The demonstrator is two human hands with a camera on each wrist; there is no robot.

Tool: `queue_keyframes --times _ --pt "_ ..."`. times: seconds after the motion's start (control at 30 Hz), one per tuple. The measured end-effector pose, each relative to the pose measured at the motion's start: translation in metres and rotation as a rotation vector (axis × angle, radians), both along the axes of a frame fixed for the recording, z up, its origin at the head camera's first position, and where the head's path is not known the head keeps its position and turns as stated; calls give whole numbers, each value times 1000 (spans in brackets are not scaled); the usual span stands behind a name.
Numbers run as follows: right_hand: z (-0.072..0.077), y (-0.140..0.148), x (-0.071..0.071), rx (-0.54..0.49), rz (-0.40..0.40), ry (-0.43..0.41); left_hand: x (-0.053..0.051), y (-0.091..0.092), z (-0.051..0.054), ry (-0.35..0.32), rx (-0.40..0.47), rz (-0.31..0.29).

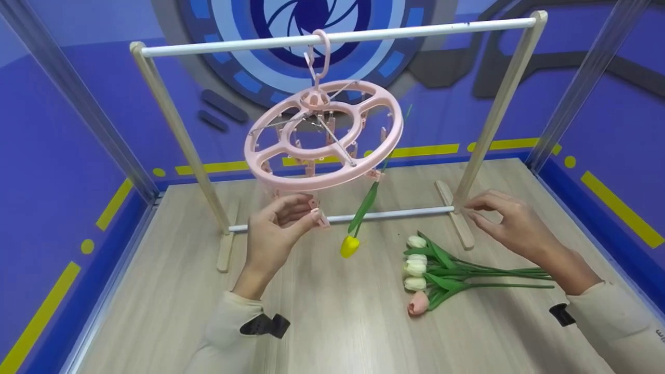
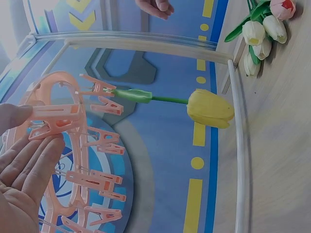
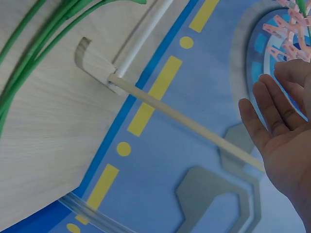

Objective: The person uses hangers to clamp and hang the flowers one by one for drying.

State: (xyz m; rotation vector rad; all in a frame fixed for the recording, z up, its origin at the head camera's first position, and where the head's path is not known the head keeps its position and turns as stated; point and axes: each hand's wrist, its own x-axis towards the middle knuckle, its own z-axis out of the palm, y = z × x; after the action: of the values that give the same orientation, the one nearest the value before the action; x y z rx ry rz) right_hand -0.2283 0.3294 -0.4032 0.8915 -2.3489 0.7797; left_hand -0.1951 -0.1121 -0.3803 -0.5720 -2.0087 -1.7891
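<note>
A pink round clip hanger (image 1: 324, 182) hangs by its hook from the upper bar of a rack. My left hand (image 1: 275, 234) pinches one of its pink clothespins (image 2: 56, 116) between thumb and fingers, at the hanger's near side. From another clip dangles a yellow tulip (image 1: 349, 246), head down, to the right of that hand. My right hand (image 1: 511, 223) is off to the right, above the lying stems, its fingers loosely bent and holding nothing. Below it on the table lies a bunch of artificial tulips (image 1: 441, 275), several white and one pink, stems pointing right.
The rack has a white upper bar (image 1: 415, 32), wooden posts (image 1: 501, 104) and a white lower bar (image 1: 400, 213) close to the table (image 1: 332, 322). Its wooden feet (image 1: 225, 252) stand on the tabletop. Blue patterned panels (image 1: 597, 119) enclose the back and sides.
</note>
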Motion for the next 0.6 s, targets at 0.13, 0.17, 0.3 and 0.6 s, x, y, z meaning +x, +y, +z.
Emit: queue_keyframes --times 0.13,0.17,0.3,0.6 --pt "-9 5 2 9 -22 -46 0 -1 0 19 -8 8" --pt "-11 7 2 13 -26 -53 0 -1 0 23 -10 10" --pt "-21 12 2 34 -31 -55 0 -2 -2 26 -14 12" --pt "-40 24 4 101 -69 -134 0 -2 -2 20 5 10"
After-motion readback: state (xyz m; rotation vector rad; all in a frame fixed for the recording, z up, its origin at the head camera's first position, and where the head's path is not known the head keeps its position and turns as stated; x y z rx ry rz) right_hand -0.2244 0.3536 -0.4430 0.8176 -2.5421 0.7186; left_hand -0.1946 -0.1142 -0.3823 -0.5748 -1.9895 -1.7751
